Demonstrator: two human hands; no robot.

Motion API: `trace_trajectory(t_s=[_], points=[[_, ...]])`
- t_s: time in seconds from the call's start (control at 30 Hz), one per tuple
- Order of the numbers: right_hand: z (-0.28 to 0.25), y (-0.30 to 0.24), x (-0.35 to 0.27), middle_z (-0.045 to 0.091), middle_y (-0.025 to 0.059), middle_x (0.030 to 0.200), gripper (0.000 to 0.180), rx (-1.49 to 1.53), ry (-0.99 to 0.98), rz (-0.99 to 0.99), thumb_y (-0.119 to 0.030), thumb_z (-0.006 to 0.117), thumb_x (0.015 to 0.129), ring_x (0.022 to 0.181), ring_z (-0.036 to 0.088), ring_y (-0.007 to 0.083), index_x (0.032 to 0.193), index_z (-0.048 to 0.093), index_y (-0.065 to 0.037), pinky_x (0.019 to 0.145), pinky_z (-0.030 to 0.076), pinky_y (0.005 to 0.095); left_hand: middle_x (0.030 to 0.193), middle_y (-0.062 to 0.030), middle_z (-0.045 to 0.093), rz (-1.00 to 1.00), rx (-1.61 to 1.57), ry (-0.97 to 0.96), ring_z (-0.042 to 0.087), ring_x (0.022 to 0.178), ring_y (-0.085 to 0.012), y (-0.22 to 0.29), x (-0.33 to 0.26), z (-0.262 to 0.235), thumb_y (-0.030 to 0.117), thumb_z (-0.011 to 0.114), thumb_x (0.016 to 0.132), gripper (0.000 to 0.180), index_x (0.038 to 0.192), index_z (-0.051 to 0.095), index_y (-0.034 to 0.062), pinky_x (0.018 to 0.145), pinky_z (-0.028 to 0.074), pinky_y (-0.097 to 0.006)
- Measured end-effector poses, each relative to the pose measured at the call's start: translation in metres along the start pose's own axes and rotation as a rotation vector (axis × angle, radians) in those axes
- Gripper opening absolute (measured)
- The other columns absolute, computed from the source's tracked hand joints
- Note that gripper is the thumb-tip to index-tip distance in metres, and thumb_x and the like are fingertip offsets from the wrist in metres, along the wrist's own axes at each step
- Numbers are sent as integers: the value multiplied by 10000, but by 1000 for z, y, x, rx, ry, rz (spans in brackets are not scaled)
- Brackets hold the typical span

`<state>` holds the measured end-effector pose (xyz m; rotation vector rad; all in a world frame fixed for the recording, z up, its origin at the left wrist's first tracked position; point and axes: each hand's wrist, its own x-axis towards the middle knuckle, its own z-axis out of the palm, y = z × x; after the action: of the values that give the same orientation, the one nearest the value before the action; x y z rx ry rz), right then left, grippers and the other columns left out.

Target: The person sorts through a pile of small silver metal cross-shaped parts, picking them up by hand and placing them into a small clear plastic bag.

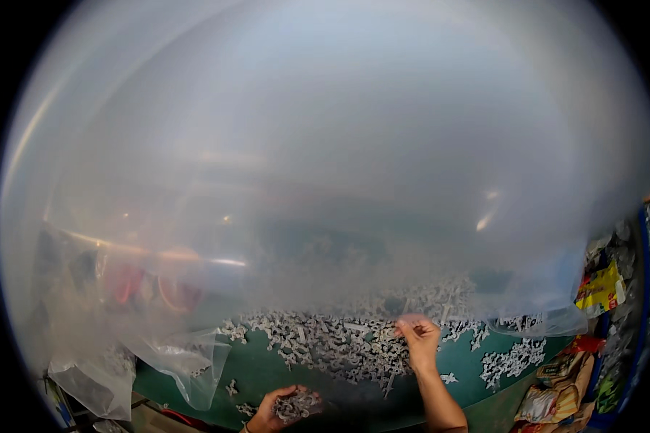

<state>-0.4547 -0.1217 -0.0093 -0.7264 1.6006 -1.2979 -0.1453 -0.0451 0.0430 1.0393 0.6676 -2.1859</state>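
Note:
A large spread of small grey knobbly pieces [339, 343] lies on the green table [260, 368]; their exact kind is too small to tell. My left hand [267, 413] is cupped palm up near the table's front edge, with a heap of the grey pieces [296, 405] in it. Over the right part of the spread, my right hand [420, 338] has thumb and fingers pinched together. Whatever is between those fingertips, if anything, is too small and hazy to make out.
Milky haze hides most of the upper view. Clear plastic bags [188, 364] lie at the left. At the right is a smaller cluster of grey pieces [513, 361] near a clear bag [542, 322]. Beyond the table's right edge are crumpled sacks [552, 397] and a yellow packet [599, 290].

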Motion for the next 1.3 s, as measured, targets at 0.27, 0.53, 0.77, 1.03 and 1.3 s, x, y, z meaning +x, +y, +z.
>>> trace_trajectory(t_s=[0.27,0.53,0.77,1.03,1.3], points=[[6,-37,34,634,75,777,123,-114,-50,47,-111,576,823,679,579,155,794,641,-11,612,461,288,1006,-230,573,0,-26,-81,524,1004,-397,0,1,-6,168,544,798,186,868,618,12,911,408,-537],[-16,-6,104,625,93,932,256,-799,-50,-259,-229,520,848,834,577,271,1003,588,-37,748,448,367,983,-223,580,31,-32,-28,537,968,-399,-1,1,-17,184,547,792,185,851,612,21,891,414,-548],[-28,-35,146,512,28,768,134,-343,128,-271,-184,534,852,685,461,177,863,524,-50,612,367,308,967,-216,588,94,4,28,540,968,-397,0,-5,-6,192,542,790,183,862,602,35,863,426,-564],[-136,-61,298,523,97,703,236,-38,512,-597,-137,500,886,625,455,176,818,501,88,562,432,324,975,-215,584,45,13,-2,534,983,-395,7,-5,5,188,537,797,179,860,595,32,868,428,-552],[-14,-81,162,597,107,1017,268,-539,285,-319,-170,507,877,886,558,200,1099,547,-26,773,432,313,980,-221,578,87,-32,-13,533,988,-389,0,-29,6,178,522,820,191,865,581,3,889,409,-546]])
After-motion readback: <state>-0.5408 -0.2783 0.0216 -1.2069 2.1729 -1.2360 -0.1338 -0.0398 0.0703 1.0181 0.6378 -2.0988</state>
